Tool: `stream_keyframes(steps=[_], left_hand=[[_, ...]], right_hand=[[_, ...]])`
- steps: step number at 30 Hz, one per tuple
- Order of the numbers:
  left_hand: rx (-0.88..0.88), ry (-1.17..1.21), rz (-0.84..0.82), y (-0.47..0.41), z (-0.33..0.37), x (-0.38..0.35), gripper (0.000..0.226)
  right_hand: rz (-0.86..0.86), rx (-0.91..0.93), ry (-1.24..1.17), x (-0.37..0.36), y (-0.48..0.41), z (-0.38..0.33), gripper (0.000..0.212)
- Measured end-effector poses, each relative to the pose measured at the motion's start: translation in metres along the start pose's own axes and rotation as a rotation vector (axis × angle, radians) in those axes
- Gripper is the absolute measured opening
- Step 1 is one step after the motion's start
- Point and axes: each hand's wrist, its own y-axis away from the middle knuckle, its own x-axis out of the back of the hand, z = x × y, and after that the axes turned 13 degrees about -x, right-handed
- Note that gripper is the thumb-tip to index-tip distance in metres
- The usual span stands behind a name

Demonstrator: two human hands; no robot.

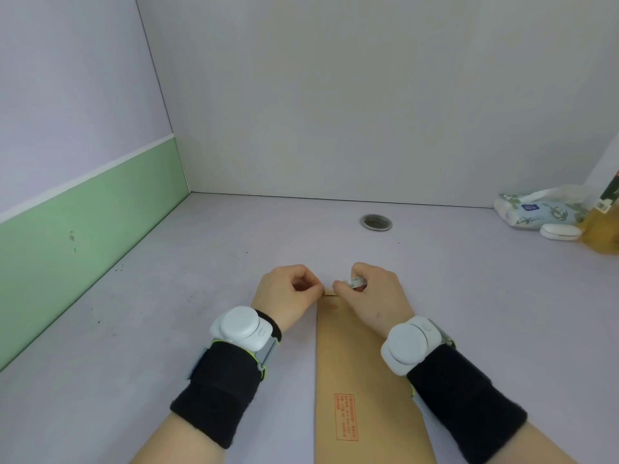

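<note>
Lying on the table (160,329): brown envelope (361,380), flat, long side running away from the wearer, near end cut off by the frame's lower edge; red printed box on its near half.
View: head camera, looking forward and down.
Left grip (288,293): fingers curled, thumb and forefinger pressed together, pinching the envelope's far edge at its left corner.
Right grip (371,293): fingers curled round a small pale item (356,282) with faint green print; kind not legible. The hand's heel rests on the envelope's far right part.
Spacing of grips: fingertips just beside each other, whether they touch cannot be told.
Wrists: one white round device (243,328) on the left, another (410,343) on the right, each above a black band (217,390).
Table, far middle: metal-rimmed cable hole (376,222), well apart from the envelope.
Table, far right corner: printed tissue pack (536,212), small white case (561,232) just in front of it, amber bottle (599,236) beside both, partly cut off.
Surround: pale back wall; green panel (83,222) along the left side.
</note>
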Motion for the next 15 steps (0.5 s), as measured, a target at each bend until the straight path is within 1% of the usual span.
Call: stream_keyframes(steps=[11, 15], left_hand=[[-0.005, -0.037, 0.023, -0.0036, -0.0055, 0.0030, 0.013], [-0.030, -0.020, -0.025, -0.0039, -0.0048, 0.0023, 0.021]], right_hand=[[0.018, 0.025, 0.084, -0.0043, 0.0008, -0.0012, 0.041], [-0.008, 0.041, 0.101, -0.0021, 0.0019, -0.0008, 0.041]])
